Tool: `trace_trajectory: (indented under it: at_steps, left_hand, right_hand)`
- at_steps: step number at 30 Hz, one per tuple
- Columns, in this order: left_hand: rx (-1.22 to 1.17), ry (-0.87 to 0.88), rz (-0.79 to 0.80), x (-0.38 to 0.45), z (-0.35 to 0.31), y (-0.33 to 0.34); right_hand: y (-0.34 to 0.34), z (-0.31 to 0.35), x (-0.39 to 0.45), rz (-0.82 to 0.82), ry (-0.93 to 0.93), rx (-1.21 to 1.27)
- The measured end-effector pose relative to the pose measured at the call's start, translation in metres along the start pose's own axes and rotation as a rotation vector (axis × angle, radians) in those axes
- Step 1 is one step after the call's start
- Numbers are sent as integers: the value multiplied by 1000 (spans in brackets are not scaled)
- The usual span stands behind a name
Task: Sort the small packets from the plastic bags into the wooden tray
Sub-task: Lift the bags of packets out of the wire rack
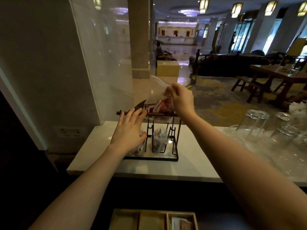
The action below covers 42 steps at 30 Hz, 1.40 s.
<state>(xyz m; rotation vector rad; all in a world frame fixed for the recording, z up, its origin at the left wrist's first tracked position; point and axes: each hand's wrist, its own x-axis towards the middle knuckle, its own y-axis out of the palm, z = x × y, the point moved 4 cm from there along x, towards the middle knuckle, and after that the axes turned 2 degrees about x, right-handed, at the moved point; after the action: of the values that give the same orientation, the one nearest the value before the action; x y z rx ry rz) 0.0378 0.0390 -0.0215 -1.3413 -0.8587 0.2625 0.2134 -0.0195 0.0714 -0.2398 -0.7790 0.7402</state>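
White stone bench [191, 170] in a dim hotel lobby, upturned clear glasses [259, 123] at right. Right hand [180, 98] grip pinched on a clear plastic bag of red packets [157, 103]; left hand [129, 131] grip open by the black wire rack [159, 156]. Wooden compartment tray [152, 219] nearest.

No text can be read. A pale label [69, 131] on the wall, left of the left hand's fingers [128, 116], bears green marks too blurred to make out; the packets' print is likewise illegible.

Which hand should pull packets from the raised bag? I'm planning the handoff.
Left hand: it is open and free below, while the right hand pinches the clear bag of red packets by its top.
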Motion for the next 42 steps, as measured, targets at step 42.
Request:
trace_trajectory:
  at_steps: [42]
  left_hand:
    - [-186,89,-320,-11,-45,-116]
  right_hand:
    - [-8,11,-126,290,68,199]
